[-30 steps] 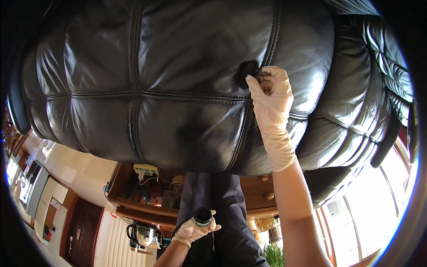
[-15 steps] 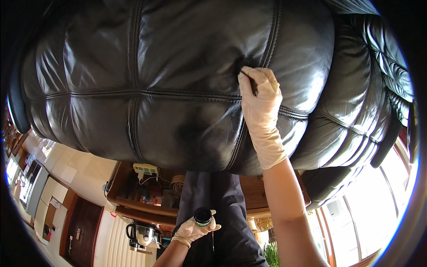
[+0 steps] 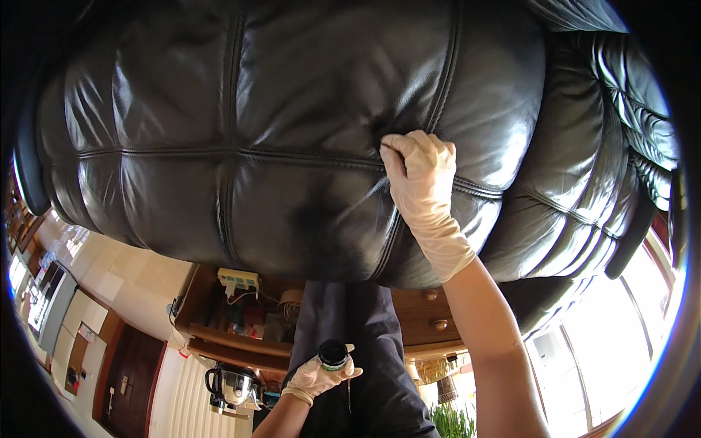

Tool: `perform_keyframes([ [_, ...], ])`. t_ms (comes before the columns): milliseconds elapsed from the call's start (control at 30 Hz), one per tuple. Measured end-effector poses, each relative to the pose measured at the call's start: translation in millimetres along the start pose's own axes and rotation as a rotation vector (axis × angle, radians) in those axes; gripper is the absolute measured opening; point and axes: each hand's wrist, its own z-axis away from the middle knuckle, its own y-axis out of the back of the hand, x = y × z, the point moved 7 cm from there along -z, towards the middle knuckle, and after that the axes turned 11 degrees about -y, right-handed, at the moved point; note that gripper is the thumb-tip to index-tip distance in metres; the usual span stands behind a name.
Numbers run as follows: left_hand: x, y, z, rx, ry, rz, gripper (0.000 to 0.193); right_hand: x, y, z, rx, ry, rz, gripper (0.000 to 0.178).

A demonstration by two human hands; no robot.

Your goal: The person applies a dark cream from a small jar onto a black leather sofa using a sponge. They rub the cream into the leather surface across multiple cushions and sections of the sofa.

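A black leather sofa cushion (image 3: pixel 307 204) with stitched seams fills the upper part of the view. My right hand (image 3: pixel 422 171), in a pale thin glove, is closed in a pinch with its fingertips against the leather, just beyond a seam crossing. Whatever the fingers pinch is hidden. Low in the middle, in front of my legs, my gloved left hand (image 3: pixel 310 379) is wrapped round a small round jar (image 3: pixel 333 355) with black contents and no lid on it. A thin dark strand hangs below the left fingers.
Behind my legs stands a wooden cabinet (image 3: pixel 274 347) holding a power strip (image 3: pixel 238 279) and cables. At the lower left, a kitchen appliance with a black handle (image 3: pixel 232 385) sits near a dark door (image 3: pixel 135 379). A green plant (image 3: pixel 451 422) and bright windows (image 3: pixel 577 365) lie to the right.
My right hand has shifted a little nearer and to the left over the leather, still pinched. The left hand holds the jar in about the same place.
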Motion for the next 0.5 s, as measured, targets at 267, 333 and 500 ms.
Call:
perform_keyframes([
  [267, 0, -2, 0, -0.019, -0.027, -0.025, 0.083, -2, 16, -54, 0.164, -0.026, 0.023, 0.008],
  [333, 0, -1, 0, 0.001, -0.028, -0.032, 0.083, -8, 5, -27, 0.056, 0.035, 0.102, 0.007],
  [500, -3, -5, -4, 0.027, 0.017, -0.081, 0.088, -10, 15, -57, 0.033, 0.02, 0.152, 0.008],
])
